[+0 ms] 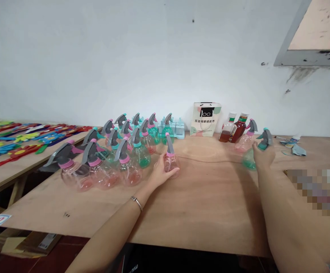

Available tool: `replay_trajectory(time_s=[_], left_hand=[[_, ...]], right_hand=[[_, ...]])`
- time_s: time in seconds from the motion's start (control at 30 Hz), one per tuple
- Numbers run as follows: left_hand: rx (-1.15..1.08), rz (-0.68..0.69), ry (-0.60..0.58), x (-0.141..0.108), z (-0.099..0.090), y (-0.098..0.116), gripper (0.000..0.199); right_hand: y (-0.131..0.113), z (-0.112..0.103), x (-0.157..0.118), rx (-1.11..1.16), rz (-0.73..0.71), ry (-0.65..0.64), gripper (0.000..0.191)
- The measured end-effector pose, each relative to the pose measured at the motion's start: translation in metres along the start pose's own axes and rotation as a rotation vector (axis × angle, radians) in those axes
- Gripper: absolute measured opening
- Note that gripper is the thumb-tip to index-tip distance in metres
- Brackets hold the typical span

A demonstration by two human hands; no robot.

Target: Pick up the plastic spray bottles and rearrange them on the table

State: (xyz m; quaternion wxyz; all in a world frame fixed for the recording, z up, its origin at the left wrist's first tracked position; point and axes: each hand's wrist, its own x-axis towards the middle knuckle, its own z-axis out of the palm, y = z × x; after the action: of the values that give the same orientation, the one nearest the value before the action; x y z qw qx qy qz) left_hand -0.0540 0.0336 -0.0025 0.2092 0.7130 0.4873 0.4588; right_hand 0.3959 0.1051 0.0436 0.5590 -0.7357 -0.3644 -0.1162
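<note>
My left hand (162, 172) is wrapped round the body of a clear pink spray bottle (170, 161) that stands upright on the wooden table. Over at the right, my right hand (265, 154) grips a green spray bottle (249, 161) near its neck; the fingers partly hide it. Just behind that one stands another pink spray bottle (244, 141). To the left of my left hand, several pink and green spray bottles with grey trigger heads are grouped in rows, among them a pink one (130, 173) and a green one (142, 153).
A paper bag (205, 119) and two sauce bottles (233, 129) stand by the wall. Light-blue plastic holders (179, 129) sit behind the spray bottles. A face mask (299, 150) lies at the right. On the left, another table carries colourful hand-shaped items (19, 151).
</note>
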Motion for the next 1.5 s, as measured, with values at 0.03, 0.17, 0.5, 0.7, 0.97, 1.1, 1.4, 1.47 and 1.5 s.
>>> replay_trajectory(time_s=[0.03,0.17,0.5,0.7,0.97,1.1,1.4,1.47,1.5], left_hand=[[-0.006,0.003,0.000,0.000,0.000,0.000,0.086],[-0.013,0.006,0.003,0.000,0.000,0.001,0.086],[-0.005,0.012,0.031,-0.001,0.004,-0.003,0.084],[-0.032,0.061,0.000,-0.005,0.011,0.005,0.088],[-0.057,0.114,-0.005,-0.022,0.034,0.023,0.082],[0.040,0.159,-0.054,-0.031,0.039,0.029,0.091],[-0.150,0.123,0.306,0.034,0.018,0.015,0.033],[-0.120,-0.041,0.375,0.075,0.013,0.013,0.040],[-0.099,-0.105,0.357,0.096,0.011,0.012,0.045]], right_hand=[[0.007,0.004,-0.004,0.001,0.002,0.007,0.045],[0.033,0.016,-0.016,0.046,-0.009,0.044,0.065],[0.055,0.020,-0.014,0.183,-0.132,0.270,0.097],[0.003,0.015,-0.047,0.427,-0.675,0.358,0.067],[-0.134,-0.011,-0.197,0.720,-0.662,-0.850,0.079],[-0.163,-0.014,-0.205,0.886,-0.500,-1.048,0.061],[-0.159,-0.004,-0.190,0.937,-0.462,-1.244,0.063],[-0.161,-0.009,-0.188,0.871,-0.481,-1.285,0.067],[-0.162,-0.012,-0.188,0.840,-0.490,-1.299,0.068]])
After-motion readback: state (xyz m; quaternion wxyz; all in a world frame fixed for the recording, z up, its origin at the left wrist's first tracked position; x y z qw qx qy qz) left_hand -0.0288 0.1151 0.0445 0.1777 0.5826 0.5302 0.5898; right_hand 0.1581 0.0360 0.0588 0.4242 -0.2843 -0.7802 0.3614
